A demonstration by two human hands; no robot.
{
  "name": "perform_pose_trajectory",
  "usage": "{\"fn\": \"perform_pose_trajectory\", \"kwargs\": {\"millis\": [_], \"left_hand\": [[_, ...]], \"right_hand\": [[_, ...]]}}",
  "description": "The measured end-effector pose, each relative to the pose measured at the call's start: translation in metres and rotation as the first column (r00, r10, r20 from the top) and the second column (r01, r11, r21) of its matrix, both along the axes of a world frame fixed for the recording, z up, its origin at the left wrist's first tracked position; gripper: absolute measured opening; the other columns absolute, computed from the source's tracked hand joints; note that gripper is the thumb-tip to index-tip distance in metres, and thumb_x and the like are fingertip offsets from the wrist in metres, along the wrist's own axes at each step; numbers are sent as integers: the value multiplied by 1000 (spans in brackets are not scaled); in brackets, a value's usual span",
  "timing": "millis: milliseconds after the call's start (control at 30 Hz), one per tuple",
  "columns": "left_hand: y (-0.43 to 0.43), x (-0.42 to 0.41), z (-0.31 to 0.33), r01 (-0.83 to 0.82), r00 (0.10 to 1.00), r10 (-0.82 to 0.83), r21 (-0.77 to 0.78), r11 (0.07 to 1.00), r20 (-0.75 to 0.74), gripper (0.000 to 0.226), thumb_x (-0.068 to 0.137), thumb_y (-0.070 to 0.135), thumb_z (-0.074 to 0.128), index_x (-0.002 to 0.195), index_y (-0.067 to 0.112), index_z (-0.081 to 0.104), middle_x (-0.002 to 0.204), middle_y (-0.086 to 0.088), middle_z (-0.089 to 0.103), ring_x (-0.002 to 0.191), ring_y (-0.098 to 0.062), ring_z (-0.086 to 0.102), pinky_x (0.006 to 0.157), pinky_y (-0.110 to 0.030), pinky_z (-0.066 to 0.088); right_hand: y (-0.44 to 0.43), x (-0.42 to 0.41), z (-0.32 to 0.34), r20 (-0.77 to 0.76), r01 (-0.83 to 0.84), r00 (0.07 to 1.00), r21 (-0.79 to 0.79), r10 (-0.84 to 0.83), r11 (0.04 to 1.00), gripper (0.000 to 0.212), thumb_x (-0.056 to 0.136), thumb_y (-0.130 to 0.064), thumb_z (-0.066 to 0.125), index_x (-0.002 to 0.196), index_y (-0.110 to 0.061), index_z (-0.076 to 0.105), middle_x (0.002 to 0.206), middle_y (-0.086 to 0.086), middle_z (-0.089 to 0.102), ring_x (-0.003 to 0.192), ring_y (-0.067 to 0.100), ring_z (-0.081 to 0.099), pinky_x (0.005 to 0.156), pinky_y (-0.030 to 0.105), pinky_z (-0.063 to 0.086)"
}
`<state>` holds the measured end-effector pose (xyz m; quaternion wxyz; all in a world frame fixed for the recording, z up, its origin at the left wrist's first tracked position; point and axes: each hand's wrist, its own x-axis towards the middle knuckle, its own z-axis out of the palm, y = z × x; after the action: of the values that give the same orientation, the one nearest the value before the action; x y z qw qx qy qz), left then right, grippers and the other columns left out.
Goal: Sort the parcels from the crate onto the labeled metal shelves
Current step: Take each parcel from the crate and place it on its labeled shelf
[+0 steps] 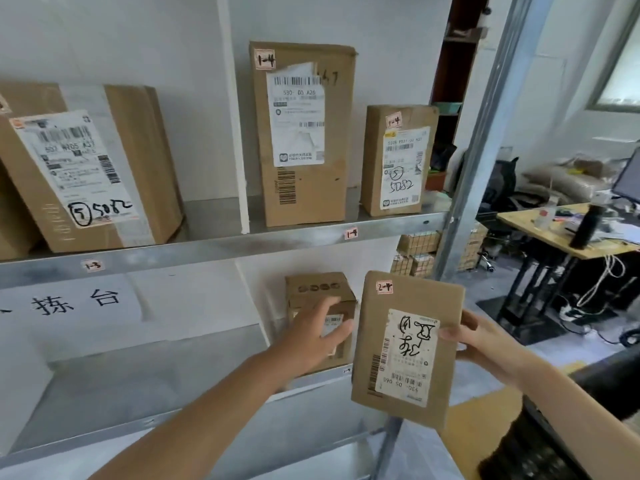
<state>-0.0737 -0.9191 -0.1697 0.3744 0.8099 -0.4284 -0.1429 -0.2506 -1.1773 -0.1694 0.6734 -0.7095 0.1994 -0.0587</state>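
My right hand [481,344] grips a flat cardboard parcel [419,296] tagged 2-4 by its right edge, upright in front of the lower shelf. My left hand [313,336] reaches onto the lower shelf [194,424] and its fingers curl round the front of a small cardboard box [313,289] standing there. On the upper shelf [214,249], section 1-4 holds a tall box [304,188] and a smaller box [372,174], both tagged 1-4. A large tilted box [138,150] sits in section 1-3. The crate is out of sight.
A white divider [235,116] splits the upper shelf between 1-3 and 1-4. A metal upright post [481,126] bounds the rack on the right. Beyond it stand a wooden desk [540,233] with a black bottle [587,223], cables and stacked sacks.
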Motion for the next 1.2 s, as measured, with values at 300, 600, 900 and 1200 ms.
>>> {"fn": "perform_pose_trajectory", "kwargs": {"millis": [300,600,900,1200], "left_hand": [[-73,40,-13,-48,957,10,123,991,291,55,97,30,51,147,21,31,151,5,30,141,-14,26,114,-28,22],[-70,62,-39,-88,878,-96,355,931,469,64,96,21,52,151,29,21,159,10,13,146,-12,15,118,-34,11],[-48,69,-39,-170,819,-41,310,936,572,57,95,27,48,146,42,29,155,20,21,142,-3,25,114,-42,20],[-50,59,-38,-144,854,-32,294,945,519,60,97,23,48,149,38,24,158,19,13,144,-4,17,113,-28,8]], "right_hand": [[-50,24,-24,-28,27,999,14,-26,1000,99,39,-35,95,128,-16,54,123,8,64,104,24,69,79,42,59],[-42,51,-45,-2,128,992,74,-128,989,109,39,-23,95,134,-17,43,124,7,58,109,27,63,82,42,57],[-30,86,-54,-59,140,989,48,-138,989,117,52,1,91,143,-32,26,131,-3,49,122,25,51,94,56,52],[-31,110,-57,-214,61,974,-61,-72,996,104,72,30,54,146,-34,18,107,8,57,102,48,61,87,75,43]]}}
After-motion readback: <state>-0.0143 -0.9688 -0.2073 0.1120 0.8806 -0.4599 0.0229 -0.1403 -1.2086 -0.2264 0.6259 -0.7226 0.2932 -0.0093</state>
